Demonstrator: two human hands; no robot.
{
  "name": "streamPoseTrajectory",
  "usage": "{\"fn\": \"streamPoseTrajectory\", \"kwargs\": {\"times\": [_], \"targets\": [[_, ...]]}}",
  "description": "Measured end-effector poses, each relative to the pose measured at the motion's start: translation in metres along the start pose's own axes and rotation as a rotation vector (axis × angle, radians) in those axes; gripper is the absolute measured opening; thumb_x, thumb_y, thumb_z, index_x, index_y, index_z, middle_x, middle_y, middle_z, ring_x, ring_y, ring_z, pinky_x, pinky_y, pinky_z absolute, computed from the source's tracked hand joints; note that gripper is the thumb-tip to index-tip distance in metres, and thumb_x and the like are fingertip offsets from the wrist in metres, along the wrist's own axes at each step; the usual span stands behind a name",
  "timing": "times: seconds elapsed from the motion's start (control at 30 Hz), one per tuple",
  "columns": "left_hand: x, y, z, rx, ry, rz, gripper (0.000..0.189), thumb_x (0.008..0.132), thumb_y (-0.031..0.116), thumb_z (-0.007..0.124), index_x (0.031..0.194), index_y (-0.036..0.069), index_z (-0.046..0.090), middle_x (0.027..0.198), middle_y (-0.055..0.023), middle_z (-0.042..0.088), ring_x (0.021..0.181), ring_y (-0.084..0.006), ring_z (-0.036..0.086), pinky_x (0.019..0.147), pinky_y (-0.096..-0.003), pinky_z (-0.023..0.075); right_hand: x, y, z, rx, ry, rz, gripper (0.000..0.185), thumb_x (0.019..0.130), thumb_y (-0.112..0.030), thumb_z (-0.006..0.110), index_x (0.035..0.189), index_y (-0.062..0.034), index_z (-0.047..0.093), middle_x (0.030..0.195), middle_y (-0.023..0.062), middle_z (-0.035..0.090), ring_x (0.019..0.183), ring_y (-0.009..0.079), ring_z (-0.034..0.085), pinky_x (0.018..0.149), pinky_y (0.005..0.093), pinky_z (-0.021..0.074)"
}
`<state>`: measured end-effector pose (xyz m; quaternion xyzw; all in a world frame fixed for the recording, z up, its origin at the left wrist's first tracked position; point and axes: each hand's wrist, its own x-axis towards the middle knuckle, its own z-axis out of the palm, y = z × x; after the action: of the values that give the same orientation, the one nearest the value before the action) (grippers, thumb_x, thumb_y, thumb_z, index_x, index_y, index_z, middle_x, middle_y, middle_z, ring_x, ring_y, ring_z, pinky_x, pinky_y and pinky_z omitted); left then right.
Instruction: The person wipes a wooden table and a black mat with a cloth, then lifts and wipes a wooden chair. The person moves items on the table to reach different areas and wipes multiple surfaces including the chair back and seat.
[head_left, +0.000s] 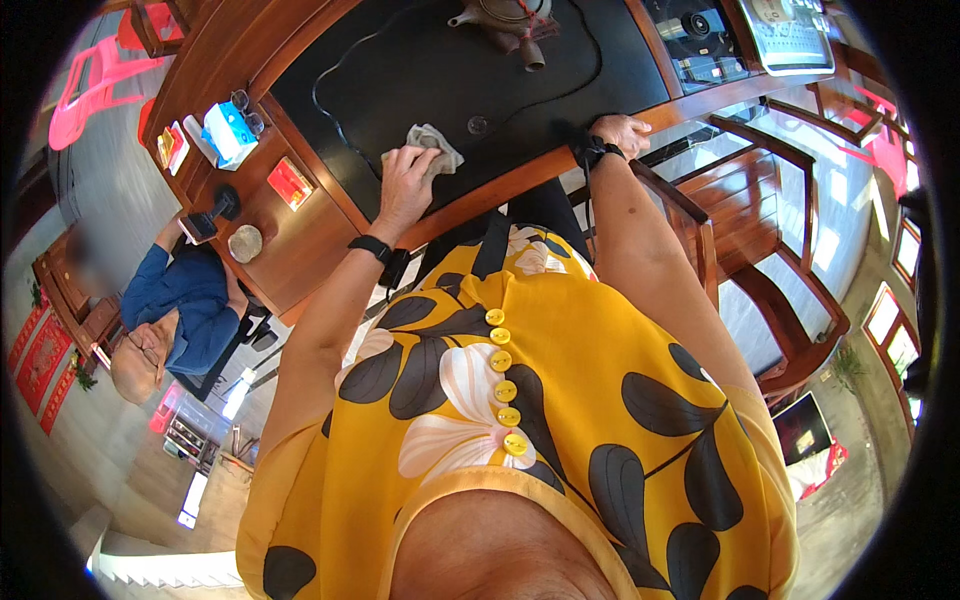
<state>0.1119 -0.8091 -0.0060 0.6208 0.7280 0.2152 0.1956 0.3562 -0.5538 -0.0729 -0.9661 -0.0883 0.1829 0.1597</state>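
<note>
My left hand (407, 176) presses a crumpled grey cloth (435, 146) onto the black tabletop (420, 82). Around my right wrist is a dark band; that hand (621, 136) rests at the table's wooden edge (517, 176), fingers curled, and its underside is hidden. A small clear round object (477, 125) lies between my hands, farther in. At the far side stands a brown teapot (510, 11) with red cord, cut off by the picture's top. A thin dark cable (319, 82) loops across the black surface.
On the left wooden side stand a tissue pack (229, 135), glasses (247, 112), a red packet (290, 184), a phone on a stand (199, 225) and a round stone-like object (245, 244). A seated person (180, 307) is beyond. A wooden chair (739, 195) stands right.
</note>
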Motion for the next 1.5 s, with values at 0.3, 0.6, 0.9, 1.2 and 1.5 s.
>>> {"fn": "streamPoseTrajectory", "kwargs": {"times": [0.3,0.6,0.9,1.2,1.5], "targets": [[0.069,0.031,0.037,-0.042,-0.035,0.194,0.035,0.078,-0.004,0.067,0.111,0.007,0.072,0.104,-0.0062,0.062,0.099,-0.0291,0.056,0.091,-0.0407,0.0474,-0.008,-0.001,-0.008,-0.011,-0.020,-0.020,0.055,0.107,-0.049,0.032,0.119,-0.0039,0.060,0.113,0.0245,0.071,0.103,0.0447,0.068,0.089,0.0575,0.0507],[0.144,0.081,0.079,0.029,-0.037,0.158,0.029,0.088,0.004,0.060,0.112,0.010,0.075,0.108,-0.0058,0.065,0.104,-0.0280,0.059,0.090,-0.0414,0.0495,0.000,0.001,0.000,0.008,-0.016,-0.006,0.055,0.107,-0.049,0.031,0.120,-0.0038,0.060,0.113,0.0253,0.071,0.104,0.0451,0.068,0.090,0.0567,0.0510],[0.077,0.062,0.048,0.130,0.018,0.103,0.041,0.080,-0.005,0.063,0.119,0.004,0.069,0.105,-0.0093,0.057,0.103,-0.0283,0.056,0.091,-0.0392,0.0496,-0.010,-0.003,-0.010,-0.051,-0.067,-0.127,0.057,0.107,-0.050,0.030,0.122,-0.0034,0.059,0.115,0.0264,0.070,0.107,0.0457,0.067,0.092,0.0568,0.0504],[-0.009,0.014,-0.006,0.098,-0.001,-0.081,0.045,0.080,-0.007,0.060,0.122,0.005,0.069,0.112,-0.0113,0.059,0.109,-0.0315,0.057,0.099,-0.0418,0.0486,-0.016,-0.004,-0.015,-0.029,-0.071,-0.095,0.059,0.107,-0.051,0.028,0.124,-0.0030,0.058,0.117,0.0276,0.069,0.109,0.0463,0.066,0.094,0.0569,0.0498],[0.009,-0.075,-0.016,0.222,0.367,-0.442,0.051,0.084,-0.005,0.061,0.133,0.008,0.067,0.115,-0.0138,0.059,0.110,-0.0341,0.056,0.099,-0.0447,0.0467,-0.012,-0.003,-0.014,0.027,-0.050,-0.025,0.061,0.107,-0.051,0.027,0.126,-0.0026,0.057,0.119,0.0287,0.069,0.111,0.0469,0.065,0.096,0.0570,0.0492]]}}
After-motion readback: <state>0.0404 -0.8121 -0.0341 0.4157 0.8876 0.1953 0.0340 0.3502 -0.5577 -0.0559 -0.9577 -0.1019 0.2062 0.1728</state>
